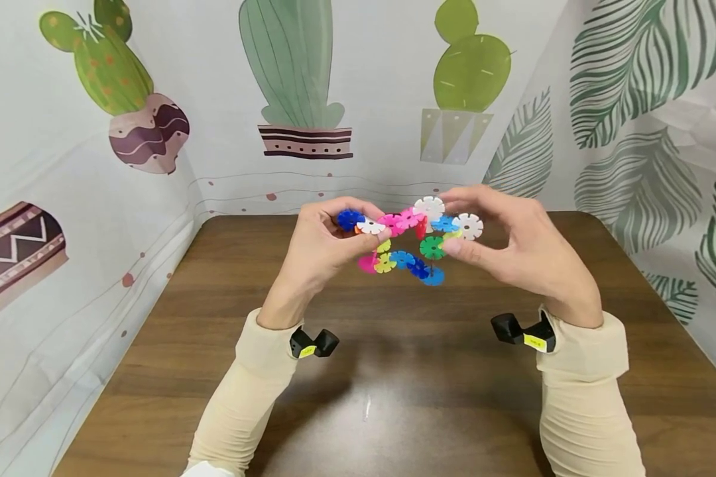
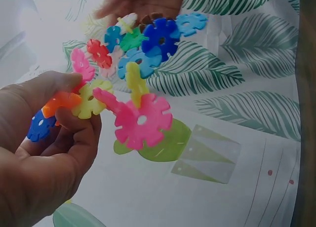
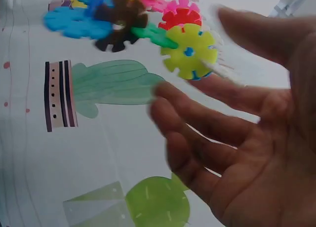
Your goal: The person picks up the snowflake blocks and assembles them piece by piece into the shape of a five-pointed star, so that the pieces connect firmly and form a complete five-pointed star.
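A chain of interlocking plastic snowflake discs, bent into a loop, is held up above the table. My left hand [image 1: 325,248] pinches its left part between thumb and fingers, around an orange disc [image 2: 59,103], with a dark blue disc [image 1: 350,220] beside them. A pink disc [image 2: 143,121] hangs from the lower side, next to yellow ones. On the right, my right hand [image 1: 525,238] is close around a white disc [image 1: 469,226] and a green disc [image 1: 432,247]. In the right wrist view its thumb stands away from the yellow disc [image 3: 190,52], fingers spread below.
The brown wooden table [image 1: 429,397] spreads beneath both forearms. Behind it hangs a white cloth [image 1: 382,99] printed with cacti and leaves. Each wrist carries a small black camera, the left camera [image 1: 315,343] and the right camera [image 1: 522,331].
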A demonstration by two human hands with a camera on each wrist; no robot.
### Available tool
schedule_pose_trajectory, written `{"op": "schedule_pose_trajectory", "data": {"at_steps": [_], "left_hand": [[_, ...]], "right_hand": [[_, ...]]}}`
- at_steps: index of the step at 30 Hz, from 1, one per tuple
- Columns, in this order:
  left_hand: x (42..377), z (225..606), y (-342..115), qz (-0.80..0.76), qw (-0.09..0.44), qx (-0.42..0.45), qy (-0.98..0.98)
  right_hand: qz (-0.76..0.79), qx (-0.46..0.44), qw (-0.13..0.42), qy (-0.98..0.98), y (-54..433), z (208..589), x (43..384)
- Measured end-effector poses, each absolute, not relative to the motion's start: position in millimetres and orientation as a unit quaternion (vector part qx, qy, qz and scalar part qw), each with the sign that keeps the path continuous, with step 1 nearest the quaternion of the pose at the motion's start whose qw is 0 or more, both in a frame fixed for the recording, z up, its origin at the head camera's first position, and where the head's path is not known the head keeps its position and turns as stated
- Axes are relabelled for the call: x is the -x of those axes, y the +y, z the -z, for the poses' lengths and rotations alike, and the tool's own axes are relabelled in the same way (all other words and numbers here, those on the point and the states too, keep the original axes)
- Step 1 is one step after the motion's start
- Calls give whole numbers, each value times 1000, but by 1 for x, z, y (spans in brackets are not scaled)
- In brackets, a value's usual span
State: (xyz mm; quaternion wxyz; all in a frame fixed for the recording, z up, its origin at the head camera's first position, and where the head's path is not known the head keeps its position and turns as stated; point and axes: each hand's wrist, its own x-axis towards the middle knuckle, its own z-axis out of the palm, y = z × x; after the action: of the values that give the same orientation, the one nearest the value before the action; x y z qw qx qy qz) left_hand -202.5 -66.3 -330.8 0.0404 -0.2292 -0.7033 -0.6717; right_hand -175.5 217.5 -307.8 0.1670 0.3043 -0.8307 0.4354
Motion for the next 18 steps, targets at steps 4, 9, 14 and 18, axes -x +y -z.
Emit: {"op": "schedule_pose_trajectory", "data": {"at_steps": [4,9,14,18], "left_hand": [[204,330,-66,680,35,217,-700],[206,331,-66,685,-1,229,-691],[210,333,-69,669,-30,264,-695],[211,333,-72,646,-33,278,-711]], "right_hand": [[-418,-280,126,-855,218,308,175],[-461,-264,120,-839,216,308,174],[-494,-256,110,-823,215,305,172],[-507,-254,93,-819,214,305,172]]}}
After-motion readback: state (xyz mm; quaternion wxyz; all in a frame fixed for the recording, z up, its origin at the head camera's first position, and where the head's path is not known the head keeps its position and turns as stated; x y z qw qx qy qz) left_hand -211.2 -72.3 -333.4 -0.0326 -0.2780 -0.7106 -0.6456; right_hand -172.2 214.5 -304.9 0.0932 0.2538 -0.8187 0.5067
